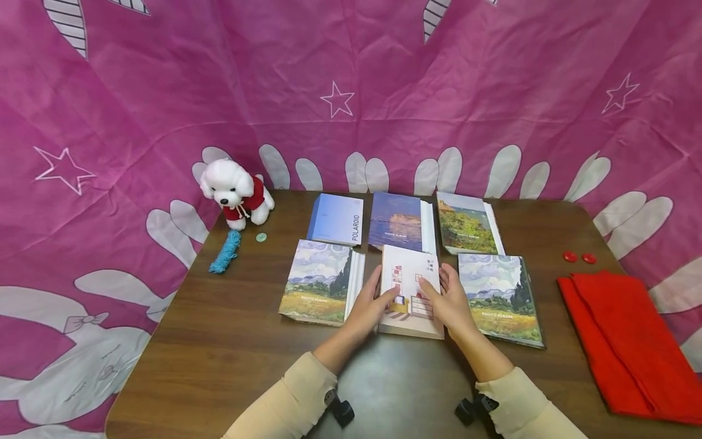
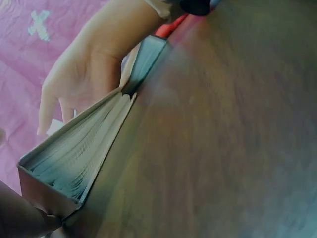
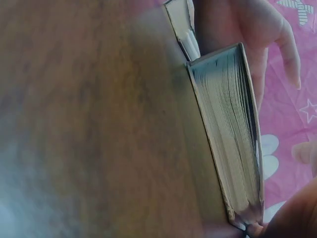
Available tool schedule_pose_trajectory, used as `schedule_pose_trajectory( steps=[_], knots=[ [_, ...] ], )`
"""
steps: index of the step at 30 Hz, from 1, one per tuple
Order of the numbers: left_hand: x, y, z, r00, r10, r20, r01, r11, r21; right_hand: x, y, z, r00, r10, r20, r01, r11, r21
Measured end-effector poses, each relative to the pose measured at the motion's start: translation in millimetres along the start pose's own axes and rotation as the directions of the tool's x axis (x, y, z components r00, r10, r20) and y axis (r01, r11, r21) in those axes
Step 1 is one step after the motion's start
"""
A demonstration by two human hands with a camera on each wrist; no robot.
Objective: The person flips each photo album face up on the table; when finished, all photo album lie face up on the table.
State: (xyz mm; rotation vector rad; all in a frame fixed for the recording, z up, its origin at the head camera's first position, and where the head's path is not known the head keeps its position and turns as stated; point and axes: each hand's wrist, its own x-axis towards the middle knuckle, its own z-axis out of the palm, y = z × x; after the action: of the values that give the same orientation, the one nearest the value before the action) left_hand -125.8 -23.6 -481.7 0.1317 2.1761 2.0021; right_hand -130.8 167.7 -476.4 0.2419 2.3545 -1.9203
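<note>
Both hands hold a white photo album [image 1: 411, 323] with a drawn room on its cover, lying at the front middle of the table. My left hand [image 1: 366, 308] grips its left side, thumb over the cover, and my right hand [image 1: 455, 308] grips the right side the same way. Thick page edges of the album [image 2: 74, 158] show in the left wrist view between its two covers. From the right wrist, the album [image 3: 225, 134] looks closed, with fingers at both its sides. A landscape-painting album [image 1: 318, 280] lies left of the hands, and a similar album [image 1: 499, 296] lies right.
Behind lie a blue Polaroid album [image 1: 336, 218], a seascape album [image 1: 397, 219] and a garden-scene album [image 1: 468, 225]. At the left are a toy dog [image 1: 230, 189], blue yarn [image 1: 225, 251] and a green button [image 1: 261, 237]. Red buttons [image 1: 570, 256] and red cloth [image 1: 620, 341] lie right.
</note>
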Motion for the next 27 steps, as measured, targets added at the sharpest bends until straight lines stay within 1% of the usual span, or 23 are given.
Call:
schedule_pose_trajectory(
  steps=[3, 4, 6, 8, 11, 13, 15, 17, 20, 24, 27],
  knots=[
    [0.4, 1.4, -4.5, 1.000, -0.013, 0.003, 0.013, 1.000, 0.024, -0.4, 0.0, -0.9, 1.000, -0.003, 0.012, 0.003, 1.000, 0.013],
    [0.6, 2.2, -6.5, 1.000, -0.012, -0.001, 0.012, 0.999, 0.044, -0.2, 0.1, -1.3, 1.000, -0.007, 0.018, 0.006, 1.000, 0.019],
    [1.4, 4.6, -10.7, 1.000, -0.006, -0.017, 0.008, 0.994, 0.113, -0.4, -0.4, -2.4, 1.000, -0.016, 0.022, 0.015, 0.999, 0.035],
    [2.8, 6.7, -14.7, 0.999, 0.025, -0.032, -0.019, 0.982, 0.186, -0.4, -1.0, -4.0, 0.999, -0.027, 0.020, 0.026, 0.998, 0.051],
    [6.2, 10.8, -18.9, 0.995, 0.088, -0.050, -0.070, 0.956, 0.286, -1.2, -2.5, -7.7, 0.999, -0.044, 0.008, 0.044, 0.997, 0.063],
    [8.2, 14.3, -19.7, 0.990, 0.129, -0.059, -0.103, 0.940, 0.324, -1.9, -3.5, -10.7, 0.998, -0.060, 0.000, 0.060, 0.996, 0.066],
    [9.9, 18.2, -18.7, 0.987, 0.150, -0.066, -0.118, 0.930, 0.348, -3.2, -4.6, -14.6, 0.997, -0.072, -0.006, 0.072, 0.995, 0.067],
    [11.2, 22.0, -15.6, 0.983, 0.169, -0.068, -0.134, 0.924, 0.358, -4.5, -5.5, -19.5, 0.996, -0.088, -0.014, 0.089, 0.994, 0.064],
    [14.0, 26.5, -7.4, 0.978, 0.200, -0.050, -0.172, 0.926, 0.336, -6.6, -6.7, -28.9, 0.993, -0.115, -0.014, 0.115, 0.993, 0.029],
    [16.7, 29.5, 10.1, 0.972, 0.234, 0.000, -0.222, 0.925, 0.309, -8.8, -6.8, -44.9, 0.988, -0.153, -0.011, 0.153, 0.988, -0.025],
    [17.2, 28.6, 25.5, 0.967, 0.251, 0.041, -0.251, 0.917, 0.309, -9.0, -6.3, -58.0, 0.984, -0.173, -0.031, 0.172, 0.984, -0.039]
  ],
)
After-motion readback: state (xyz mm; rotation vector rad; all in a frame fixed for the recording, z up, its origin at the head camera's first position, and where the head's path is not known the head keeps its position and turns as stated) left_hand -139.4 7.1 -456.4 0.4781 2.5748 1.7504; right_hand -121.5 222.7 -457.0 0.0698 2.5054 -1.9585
